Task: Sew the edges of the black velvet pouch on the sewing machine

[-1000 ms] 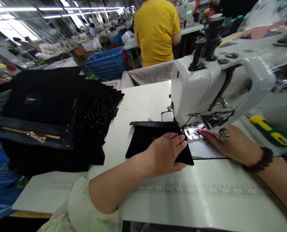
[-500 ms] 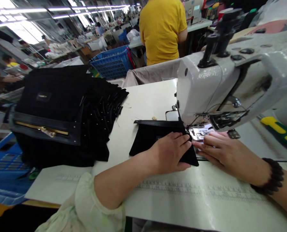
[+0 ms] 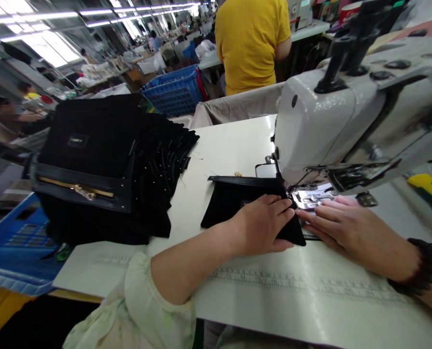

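Note:
A small black fabric piece (image 3: 234, 201) with a dark trimmed top edge lies on the white table (image 3: 310, 295), its right end at the presser foot (image 3: 312, 199) of a white sewing machine (image 3: 328, 121). My left hand (image 3: 265, 224) lies flat on the piece, fingers stretched toward the foot. My right hand (image 3: 341, 228) rests flat beside it on the machine bed, fingertips at the piece's right edge. A dark bead bracelet (image 3: 417, 266) circles my right wrist.
A tall stack of black fabric panels (image 3: 103, 169), one with a gold zip, fills the table's left. A blue crate (image 3: 174, 92) and a person in a yellow shirt (image 3: 254, 41) stand behind. A yellow-green tool (image 3: 428, 186) lies at right. Printed ruler marks run along the table front.
My right hand has drawn back from under the presser foot toward me and now lies next to my left hand. The left hand and the piece have stayed put; the camera shifted.

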A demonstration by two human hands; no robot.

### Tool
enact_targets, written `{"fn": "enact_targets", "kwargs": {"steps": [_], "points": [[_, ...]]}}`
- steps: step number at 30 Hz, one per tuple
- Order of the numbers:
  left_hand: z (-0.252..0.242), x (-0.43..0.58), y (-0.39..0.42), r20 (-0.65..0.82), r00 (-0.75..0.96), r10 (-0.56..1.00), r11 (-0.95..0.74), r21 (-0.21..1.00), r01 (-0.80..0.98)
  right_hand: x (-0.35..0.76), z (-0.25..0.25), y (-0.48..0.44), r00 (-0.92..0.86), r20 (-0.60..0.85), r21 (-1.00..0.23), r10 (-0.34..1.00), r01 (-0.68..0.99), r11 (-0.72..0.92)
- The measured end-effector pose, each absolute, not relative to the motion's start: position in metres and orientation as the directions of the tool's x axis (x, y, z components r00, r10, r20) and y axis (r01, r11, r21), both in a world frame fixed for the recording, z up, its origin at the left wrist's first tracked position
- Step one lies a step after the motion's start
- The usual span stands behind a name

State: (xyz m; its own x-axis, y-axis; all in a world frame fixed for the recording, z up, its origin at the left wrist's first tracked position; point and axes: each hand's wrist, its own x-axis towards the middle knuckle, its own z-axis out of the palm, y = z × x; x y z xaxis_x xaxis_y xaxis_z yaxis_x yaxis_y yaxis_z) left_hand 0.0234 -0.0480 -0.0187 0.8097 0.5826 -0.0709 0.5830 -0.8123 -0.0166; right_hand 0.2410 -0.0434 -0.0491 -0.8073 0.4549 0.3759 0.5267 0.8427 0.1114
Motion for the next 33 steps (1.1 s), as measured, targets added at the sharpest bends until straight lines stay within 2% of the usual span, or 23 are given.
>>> {"fn": "enact_targets", "kwargs": {"steps": [12,23,33], "points": [[-0.0220,0.0220,-0.0460,0.005,0.813,0.583,-0.813,0.008,0.583,0.2382,-0.0467,-0.0427,-0.796,0.387,0.098,0.466,0.538,0.837],[-0.0268,0.0220,-0.0456,0.035,0.822,0.569,-0.822,0.002,0.569,0.2415,-0.0454,-0.0415,-0.843,0.393,0.103,0.367,0.438,0.893],[-0.0272,0.0216,-0.0444,0.036,0.818,0.574,-0.819,0.041,0.572,0.2397,-0.0467,-0.0418,-0.832,0.386,0.084,0.399,0.462,0.883]]}}
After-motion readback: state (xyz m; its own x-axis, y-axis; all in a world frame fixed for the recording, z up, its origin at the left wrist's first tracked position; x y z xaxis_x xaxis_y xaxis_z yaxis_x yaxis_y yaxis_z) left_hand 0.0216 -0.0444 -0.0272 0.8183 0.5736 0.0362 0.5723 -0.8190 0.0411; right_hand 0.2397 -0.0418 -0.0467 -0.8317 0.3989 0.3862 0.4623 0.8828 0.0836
